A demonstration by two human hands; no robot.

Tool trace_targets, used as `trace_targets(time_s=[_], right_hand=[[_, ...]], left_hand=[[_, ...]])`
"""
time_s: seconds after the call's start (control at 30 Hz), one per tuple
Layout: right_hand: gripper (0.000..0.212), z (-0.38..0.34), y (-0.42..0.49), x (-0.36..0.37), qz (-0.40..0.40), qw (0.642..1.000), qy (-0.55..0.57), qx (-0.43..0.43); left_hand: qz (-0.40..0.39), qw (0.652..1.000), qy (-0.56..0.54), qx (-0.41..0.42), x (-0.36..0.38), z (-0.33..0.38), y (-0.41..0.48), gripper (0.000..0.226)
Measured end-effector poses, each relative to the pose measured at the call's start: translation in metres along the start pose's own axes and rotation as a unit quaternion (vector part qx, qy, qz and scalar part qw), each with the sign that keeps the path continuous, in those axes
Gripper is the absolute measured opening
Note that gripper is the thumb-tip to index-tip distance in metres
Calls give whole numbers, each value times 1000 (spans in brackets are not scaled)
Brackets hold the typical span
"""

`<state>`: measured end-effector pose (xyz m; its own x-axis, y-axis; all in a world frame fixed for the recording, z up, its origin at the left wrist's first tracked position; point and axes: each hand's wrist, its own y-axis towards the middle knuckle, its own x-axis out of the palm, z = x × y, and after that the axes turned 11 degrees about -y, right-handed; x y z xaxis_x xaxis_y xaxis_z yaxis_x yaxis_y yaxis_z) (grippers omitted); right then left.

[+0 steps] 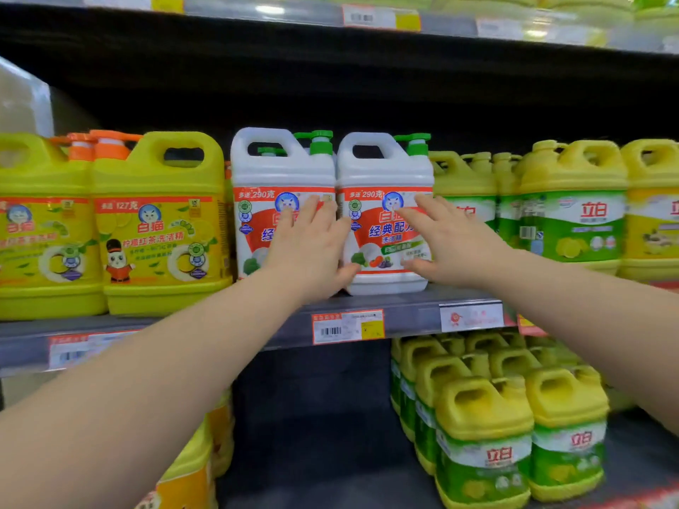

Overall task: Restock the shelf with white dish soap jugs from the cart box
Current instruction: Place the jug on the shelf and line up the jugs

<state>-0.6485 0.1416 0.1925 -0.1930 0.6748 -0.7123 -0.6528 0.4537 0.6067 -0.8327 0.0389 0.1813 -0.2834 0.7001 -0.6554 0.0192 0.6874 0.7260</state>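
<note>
Head view: both hands released, fingers straight. Right hand lies flat on white jug; left hand on second jug, left of it. Labels partly hidden.

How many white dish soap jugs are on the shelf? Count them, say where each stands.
2: the left white jug beside the yellow jugs, the right white jug beside the green-labelled ones. A green pump behind the left one suggests more hidden.

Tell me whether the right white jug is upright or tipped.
Upright: the right white jug stands on its base on the shelf, with its green pump on top.
</note>
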Motion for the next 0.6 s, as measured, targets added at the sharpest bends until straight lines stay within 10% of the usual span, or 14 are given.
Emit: trace_targets(time_s=[0.6], right_hand=[[73, 86, -223, -25, -197, 966, -105, 130]], left_hand=[[-118, 976, -145, 107, 2, 199, -60, 74]])
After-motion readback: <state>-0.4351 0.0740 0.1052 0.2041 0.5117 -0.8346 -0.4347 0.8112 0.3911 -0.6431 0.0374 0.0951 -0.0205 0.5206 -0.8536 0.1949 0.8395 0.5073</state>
